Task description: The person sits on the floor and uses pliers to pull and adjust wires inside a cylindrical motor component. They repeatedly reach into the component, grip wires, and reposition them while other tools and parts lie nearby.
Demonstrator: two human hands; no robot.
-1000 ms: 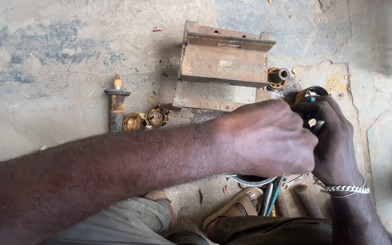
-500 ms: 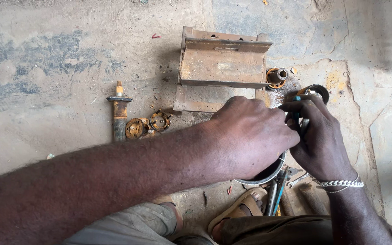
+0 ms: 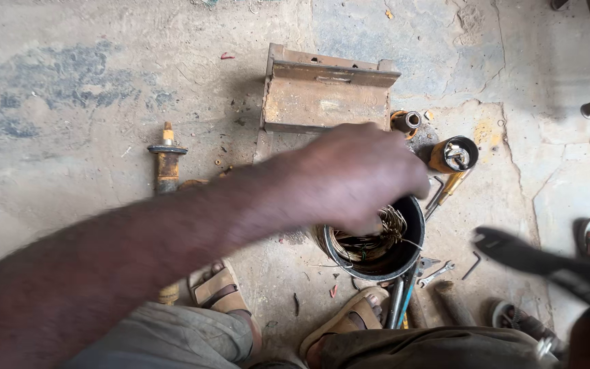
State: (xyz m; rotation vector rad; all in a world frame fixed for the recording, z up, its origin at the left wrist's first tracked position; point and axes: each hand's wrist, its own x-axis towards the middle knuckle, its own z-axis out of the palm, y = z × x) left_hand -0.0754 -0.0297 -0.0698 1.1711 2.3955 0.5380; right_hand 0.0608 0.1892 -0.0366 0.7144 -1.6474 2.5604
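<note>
Fingers [image 3: 370,222] of the left hand [image 3: 353,174] are curling closed on the wire coil [image 3: 370,236] inside the black ring [image 3: 404,256] on the floor; the right hand, well apart, is gripping blurred pliers [image 3: 534,263].

Even, soft daylight — shadows faint beneath the metal block [image 3: 329,96]. Motion blur smears the left hand [image 3: 356,178] and pliers [image 3: 541,263] at lower right — floor [image 3: 69,102] sharp.
</note>
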